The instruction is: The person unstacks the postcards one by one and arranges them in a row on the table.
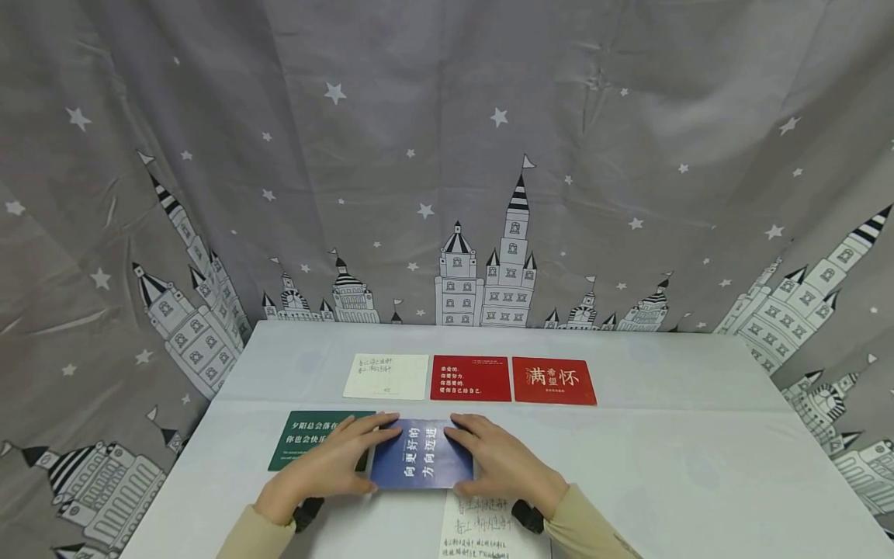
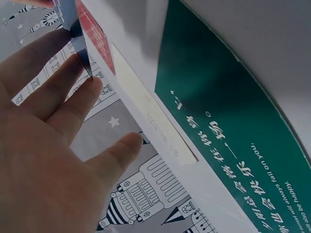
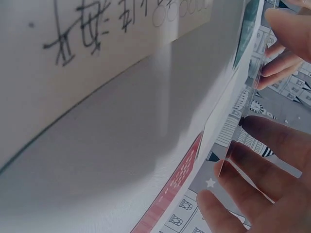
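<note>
Between both hands, a blue postcard (image 1: 422, 464) with white characters is turned sideways, its lettering running up the card. My left hand (image 1: 335, 462) pinches its left edge, thumb at the near corner and fingers at the far one. My right hand (image 1: 499, 460) grips the opposite edge in the same way. In the left wrist view the left hand (image 2: 53, 131) has fingertips on the card's edge. The right wrist view shows the right hand (image 3: 262, 179) at the card, seen nearly edge-on. A green postcard (image 1: 307, 435) lies partly hidden behind the left hand.
On the white table (image 1: 684, 466), a back row holds a cream handwritten card (image 1: 386, 376), a red card with white text (image 1: 471, 379) and a red card with gold lettering (image 1: 555, 382). Another handwritten card (image 1: 489, 532) lies at the near edge. A grey castle-print curtain (image 1: 594, 116) stands behind.
</note>
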### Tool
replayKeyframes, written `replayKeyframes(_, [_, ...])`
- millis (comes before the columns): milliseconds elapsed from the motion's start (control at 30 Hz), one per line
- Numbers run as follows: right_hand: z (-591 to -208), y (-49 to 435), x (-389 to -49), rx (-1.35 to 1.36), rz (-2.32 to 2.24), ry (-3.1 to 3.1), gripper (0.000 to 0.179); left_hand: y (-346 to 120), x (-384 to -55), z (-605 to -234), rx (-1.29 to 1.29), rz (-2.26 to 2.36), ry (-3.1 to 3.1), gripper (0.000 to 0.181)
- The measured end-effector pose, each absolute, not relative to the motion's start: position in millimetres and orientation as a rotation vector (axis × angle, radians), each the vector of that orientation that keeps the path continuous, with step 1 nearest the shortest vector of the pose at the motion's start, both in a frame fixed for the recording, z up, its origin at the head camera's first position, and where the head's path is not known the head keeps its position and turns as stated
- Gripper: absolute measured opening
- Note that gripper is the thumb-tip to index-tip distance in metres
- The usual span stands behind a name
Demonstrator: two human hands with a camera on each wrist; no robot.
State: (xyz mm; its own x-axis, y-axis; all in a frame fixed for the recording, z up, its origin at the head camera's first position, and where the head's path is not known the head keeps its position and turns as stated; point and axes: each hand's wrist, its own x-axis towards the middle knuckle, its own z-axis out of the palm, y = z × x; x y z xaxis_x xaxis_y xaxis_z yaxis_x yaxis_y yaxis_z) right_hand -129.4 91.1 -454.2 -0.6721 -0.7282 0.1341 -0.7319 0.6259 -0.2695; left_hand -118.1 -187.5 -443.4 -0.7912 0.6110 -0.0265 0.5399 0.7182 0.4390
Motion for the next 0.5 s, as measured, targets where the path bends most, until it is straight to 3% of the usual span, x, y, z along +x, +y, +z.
replayKeyframes(500, [-459,85,-141,1.271,0.417,-2.865,0.073,-191,-129,-451,0.870,0.593,2.734,0.077])
